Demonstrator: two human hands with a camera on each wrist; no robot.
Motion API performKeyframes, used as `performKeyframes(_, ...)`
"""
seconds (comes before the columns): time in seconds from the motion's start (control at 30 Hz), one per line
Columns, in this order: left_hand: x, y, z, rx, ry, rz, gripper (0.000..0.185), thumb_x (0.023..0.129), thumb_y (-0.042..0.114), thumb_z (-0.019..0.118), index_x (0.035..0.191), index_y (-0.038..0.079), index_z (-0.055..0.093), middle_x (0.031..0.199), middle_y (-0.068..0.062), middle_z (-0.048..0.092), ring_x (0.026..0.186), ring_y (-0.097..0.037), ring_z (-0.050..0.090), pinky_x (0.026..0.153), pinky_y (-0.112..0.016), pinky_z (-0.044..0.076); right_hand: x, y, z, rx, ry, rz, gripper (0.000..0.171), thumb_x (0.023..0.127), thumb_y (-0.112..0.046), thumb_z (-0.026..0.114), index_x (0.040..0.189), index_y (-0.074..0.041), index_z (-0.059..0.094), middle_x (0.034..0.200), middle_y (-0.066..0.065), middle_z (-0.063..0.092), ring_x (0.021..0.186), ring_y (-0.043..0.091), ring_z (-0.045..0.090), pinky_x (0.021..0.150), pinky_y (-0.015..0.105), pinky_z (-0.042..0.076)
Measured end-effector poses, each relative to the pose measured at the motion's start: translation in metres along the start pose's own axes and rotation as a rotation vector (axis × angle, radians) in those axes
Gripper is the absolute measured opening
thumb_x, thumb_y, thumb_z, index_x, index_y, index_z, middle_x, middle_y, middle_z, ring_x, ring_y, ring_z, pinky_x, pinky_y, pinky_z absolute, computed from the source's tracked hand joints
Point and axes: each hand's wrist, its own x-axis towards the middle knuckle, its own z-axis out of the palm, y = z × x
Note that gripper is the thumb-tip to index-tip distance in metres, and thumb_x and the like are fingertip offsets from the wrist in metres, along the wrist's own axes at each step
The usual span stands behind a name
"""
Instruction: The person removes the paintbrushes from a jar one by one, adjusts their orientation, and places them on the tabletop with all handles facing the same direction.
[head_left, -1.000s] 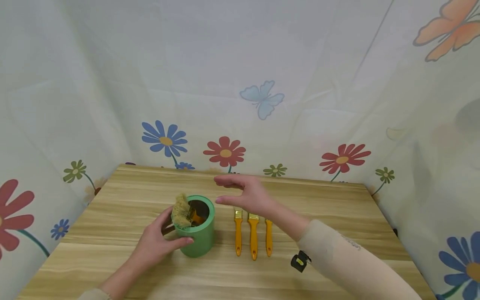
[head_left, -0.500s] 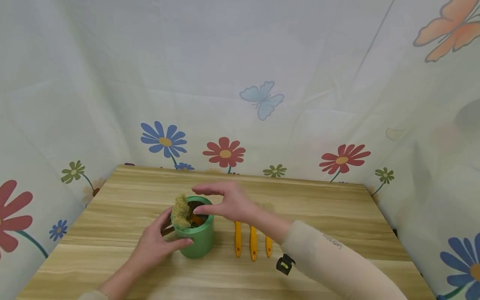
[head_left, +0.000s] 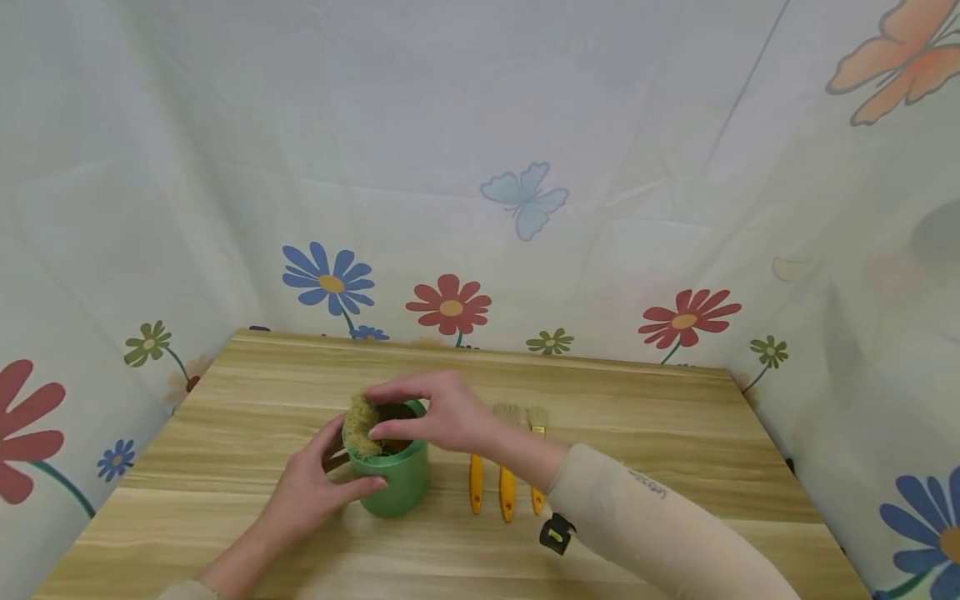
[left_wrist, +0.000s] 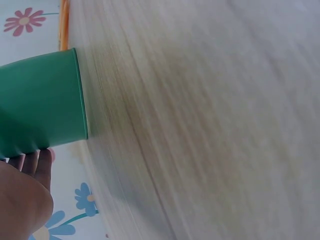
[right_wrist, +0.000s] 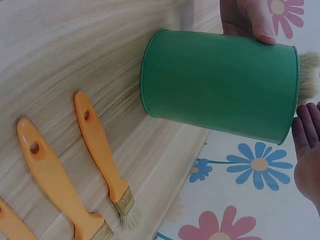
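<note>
My left hand (head_left: 303, 479) holds a green can (head_left: 397, 487) upright on the table, its thumb across the near side and fingers round the far left. Pale paintbrush bristles (head_left: 358, 427) stick up over the can's left rim. Over the can's mouth reaches my right hand (head_left: 446, 412), thumb and fingers apart, tips right at the bristles. In the right wrist view its straight fingers (right_wrist: 304, 130) lie beside the rim. Inside the can, an orange handle shows partly behind the right hand.
To the right of the can, three orange-handled paintbrushes (head_left: 507, 492) lie side by side on the wooden table (head_left: 660, 467), partly under the right forearm. A black wrist-camera mount (head_left: 557, 533) hangs below the right sleeve. A flower-print curtain (head_left: 600, 250) stands behind the table.
My right hand has moved left and slightly down, from beside the can to the bristles over its mouth. The left hand and the can stay in place.
</note>
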Motion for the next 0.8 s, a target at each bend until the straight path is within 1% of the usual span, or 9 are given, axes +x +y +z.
performKeyframes(0.1, 0.0, 0.001, 0.0, 0.0, 0.002, 0.0, 0.098, 0.083, 0.038, 0.095, 0.163, 0.019, 0.042, 0.158, -0.011, 0.056, 0.141, -0.03, 0.056, 0.11, -0.047, 0.057, 0.002, 0.0, 0.003, 0.002, -0.003, -0.002, 0.048, 0.095, -0.027, 0.085, 0.14, -0.017, 0.073, 0.134, -0.006, 0.074, 0.121, -0.002, 0.066, 0.102, 0.021, 0.058)
performKeyframes(0.17, 0.0, 0.002, 0.0, -0.004, 0.002, -0.001, 0.097, 0.082, 0.037, 0.095, 0.162, 0.019, 0.042, 0.157, -0.01, 0.056, 0.141, -0.029, 0.056, 0.11, -0.046, 0.057, 0.002, 0.0, 0.005, 0.017, -0.004, 0.001, 0.047, 0.095, -0.025, 0.085, 0.139, -0.016, 0.073, 0.133, -0.004, 0.075, 0.12, -0.001, 0.067, 0.102, 0.022, 0.058)
performKeyframes(0.37, -0.002, 0.006, 0.0, -0.014, 0.006, 0.018, 0.092, 0.085, 0.032, 0.094, 0.161, 0.019, 0.044, 0.153, -0.012, 0.059, 0.139, -0.033, 0.058, 0.109, -0.052, 0.057, 0.006, 0.0, 0.009, 0.003, -0.002, -0.007, 0.043, 0.097, -0.022, 0.083, 0.138, -0.014, 0.073, 0.13, -0.001, 0.076, 0.115, -0.001, 0.069, 0.098, 0.022, 0.06)
performKeyframes(0.57, -0.002, 0.006, 0.0, -0.002, 0.007, 0.008, 0.094, 0.084, 0.034, 0.094, 0.161, 0.016, 0.044, 0.153, -0.014, 0.06, 0.138, -0.033, 0.059, 0.109, -0.05, 0.057, 0.009, 0.0, 0.013, -0.018, -0.011, -0.02, 0.041, 0.096, -0.021, 0.084, 0.136, -0.014, 0.074, 0.127, -0.003, 0.077, 0.114, -0.002, 0.068, 0.098, 0.022, 0.06)
performKeyframes(0.7, 0.0, 0.005, 0.0, 0.018, -0.001, -0.01, 0.097, 0.084, 0.037, 0.094, 0.163, 0.017, 0.041, 0.156, -0.013, 0.057, 0.141, -0.033, 0.056, 0.109, -0.049, 0.057, 0.011, -0.002, 0.014, -0.02, -0.006, -0.03, 0.038, 0.096, -0.019, 0.084, 0.132, -0.013, 0.076, 0.122, -0.003, 0.078, 0.112, 0.001, 0.07, 0.097, 0.028, 0.063)
performKeyframes(0.8, 0.001, 0.004, 0.0, 0.019, -0.002, -0.015, 0.098, 0.084, 0.039, 0.094, 0.163, 0.018, 0.041, 0.158, -0.013, 0.055, 0.142, -0.034, 0.055, 0.109, -0.05, 0.057, 0.011, -0.004, 0.015, -0.026, 0.004, -0.039, 0.034, 0.095, -0.018, 0.084, 0.128, -0.012, 0.077, 0.118, -0.002, 0.079, 0.109, 0.005, 0.071, 0.095, 0.025, 0.063)
